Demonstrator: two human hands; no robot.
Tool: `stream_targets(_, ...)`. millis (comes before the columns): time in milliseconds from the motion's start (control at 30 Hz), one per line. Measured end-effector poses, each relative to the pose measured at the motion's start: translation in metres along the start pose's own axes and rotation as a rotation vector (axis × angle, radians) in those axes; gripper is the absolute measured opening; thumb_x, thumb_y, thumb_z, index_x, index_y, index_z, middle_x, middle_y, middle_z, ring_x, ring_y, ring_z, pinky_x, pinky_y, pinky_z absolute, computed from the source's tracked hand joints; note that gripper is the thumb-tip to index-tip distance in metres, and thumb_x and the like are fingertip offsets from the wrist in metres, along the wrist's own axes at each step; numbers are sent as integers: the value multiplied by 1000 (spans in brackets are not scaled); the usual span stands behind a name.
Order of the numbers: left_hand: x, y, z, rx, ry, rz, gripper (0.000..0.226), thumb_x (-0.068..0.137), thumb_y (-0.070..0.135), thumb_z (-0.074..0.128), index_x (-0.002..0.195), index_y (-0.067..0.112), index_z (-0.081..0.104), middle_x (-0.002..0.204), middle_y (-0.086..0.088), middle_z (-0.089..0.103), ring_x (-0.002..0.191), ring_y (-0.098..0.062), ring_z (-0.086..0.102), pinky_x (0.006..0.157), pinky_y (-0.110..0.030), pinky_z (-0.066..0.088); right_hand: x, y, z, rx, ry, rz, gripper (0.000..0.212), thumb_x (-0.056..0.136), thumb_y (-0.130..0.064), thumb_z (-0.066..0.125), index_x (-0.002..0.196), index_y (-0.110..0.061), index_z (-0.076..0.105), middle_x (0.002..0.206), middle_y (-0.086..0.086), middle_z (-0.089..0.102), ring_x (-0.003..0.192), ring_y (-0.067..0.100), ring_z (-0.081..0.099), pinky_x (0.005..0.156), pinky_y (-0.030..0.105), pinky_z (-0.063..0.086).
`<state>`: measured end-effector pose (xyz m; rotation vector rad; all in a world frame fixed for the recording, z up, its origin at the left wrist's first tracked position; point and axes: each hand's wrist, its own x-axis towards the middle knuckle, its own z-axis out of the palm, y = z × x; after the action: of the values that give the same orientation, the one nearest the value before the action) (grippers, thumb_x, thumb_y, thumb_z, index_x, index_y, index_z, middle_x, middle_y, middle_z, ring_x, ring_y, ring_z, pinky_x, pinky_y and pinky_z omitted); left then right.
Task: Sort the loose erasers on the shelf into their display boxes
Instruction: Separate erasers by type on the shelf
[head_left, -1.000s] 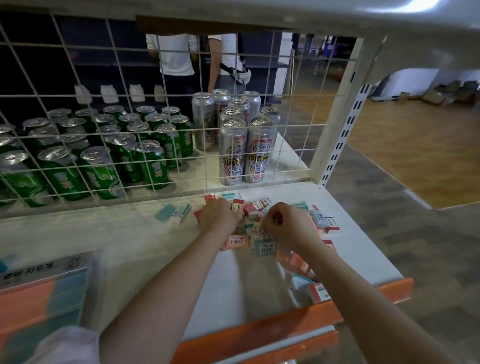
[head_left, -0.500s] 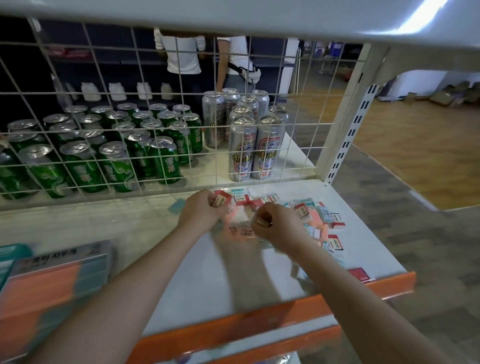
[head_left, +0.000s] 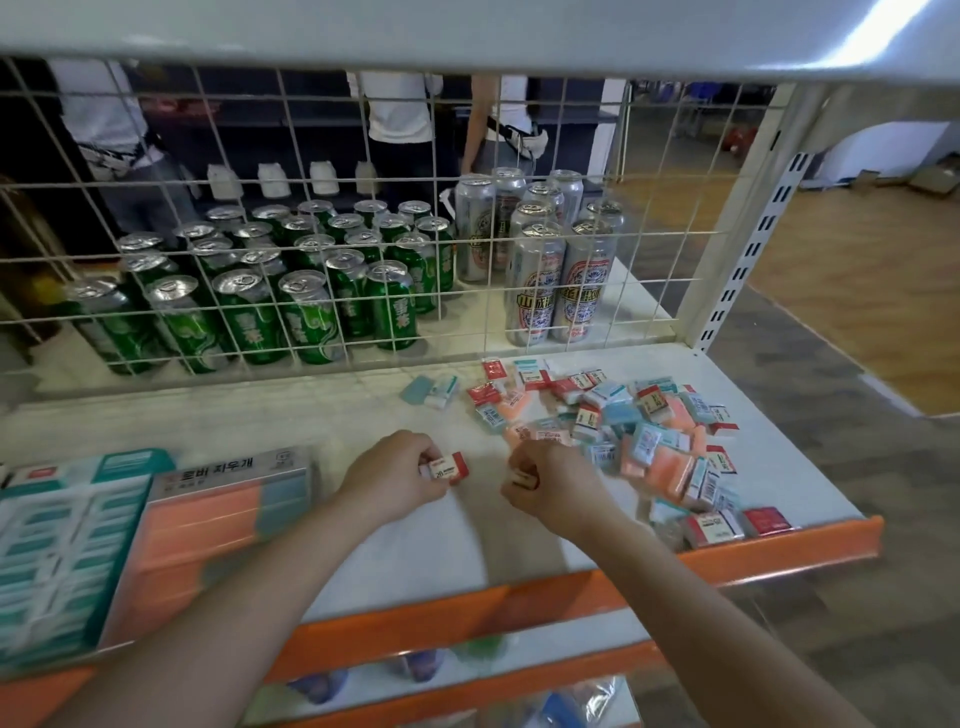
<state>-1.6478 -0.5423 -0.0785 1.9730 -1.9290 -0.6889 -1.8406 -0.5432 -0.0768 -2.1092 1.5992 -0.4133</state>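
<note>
A heap of loose erasers (head_left: 623, 421) in red, orange and teal wrappers covers the right part of the white shelf (head_left: 322, 415). My left hand (head_left: 395, 475) is closed around a red-and-white eraser (head_left: 447, 466), held over the shelf left of the heap. My right hand (head_left: 556, 480) is clenched on another small eraser (head_left: 522, 478), mostly hidden by the fingers. At the left stand two display boxes: an orange one (head_left: 208, 525) and a teal one (head_left: 57, 545), both filled with rows of erasers. A teal eraser pair (head_left: 431, 389) lies apart near the wire grid.
A white wire grid (head_left: 483, 332) closes the back of the shelf; behind it stand green cans (head_left: 306, 317) and tall silver cans (head_left: 556, 291). The shelf's orange front edge (head_left: 571, 587) runs below my arms. People stand beyond the grid. A shelf upright (head_left: 737, 270) rises at the right.
Both hands pulled back from the heap toward me and to the left, each carrying an eraser. My view shifted left, bringing the display boxes more into sight.
</note>
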Motion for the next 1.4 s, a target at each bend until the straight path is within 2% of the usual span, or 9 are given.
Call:
stream_targets(167,-3,-7,4,-150,0,16,23,77,16,73,99,14,68,94,1,64,89,-17,60,74,-25,43,-4,-2,0,38,-20,61,38,82,-22,65,118,-9,60,117,10,59,103,24,56,82,27,43)
stream_targets(267,-7,-10,6,-178,6,28,15,77,13,72,91,18,67,90,1,62,86,-17,58,74,-27,44,-7,-4,-4,55,-52,97,40,81,-21,67,119,-11,59,116,8,55,100,23,54,73,24,40)
stream_targets(367,-11,-12,7,-230,17,19,14,78,11,70,86,21,64,81,5,62,79,-14,56,65,-23,41,-11,-5,-5,117,-56,120,24,80,-16,67,103,-13,59,92,3,56,79,19,52,58,20,39)
stream_targets(633,-18,-15,0,-268,103,-10,22,77,7,71,97,12,67,83,4,60,73,-9,54,53,-5,35,-14,-15,-6,240,82,119,15,85,-14,61,99,-11,62,84,0,59,70,14,58,58,19,44)
stream_targets(767,-22,-18,-3,-304,123,-14,21,76,4,71,97,8,69,86,-2,65,71,-8,55,54,-3,36,-11,-19,-6,408,201,150,11,85,-13,62,94,-16,56,85,1,61,79,16,59,63,21,44)
stream_targets(867,-24,-21,-3,-328,109,-16,21,78,0,67,98,7,69,92,-6,68,80,-14,58,64,-9,39,-14,-19,-3,427,173,157,19,89,-9,55,107,-12,59,89,2,61,80,17,60,71,27,47)
stream_targets(1033,-27,-24,1,-352,91,-15,23,79,-3,64,99,7,69,100,-9,70,92,-22,64,83,-29,49,-24,-11,5,332,174,164,16,86,-9,58,101,-11,62,90,0,62,84,14,58,68,22,44)
stream_targets(1267,-32,-24,2,-343,118,-5,24,82,-4,60,103,4,68,103,-11,68,82,-18,59,78,-23,45,-30,-11,1,285,233,146,18,87,-10,57,103,-13,63,91,2,63,84,19,60,74,28,48)
stream_targets(1400,-35,-28,0,-345,133,-18,25,84,-4,57,105,7,67,107,-10,67,93,-23,62,81,-25,46,-23,-21,0,145,203,45,26,89,-9,52,110,-13,66,98,2,57,80,15,54,60,9,41)
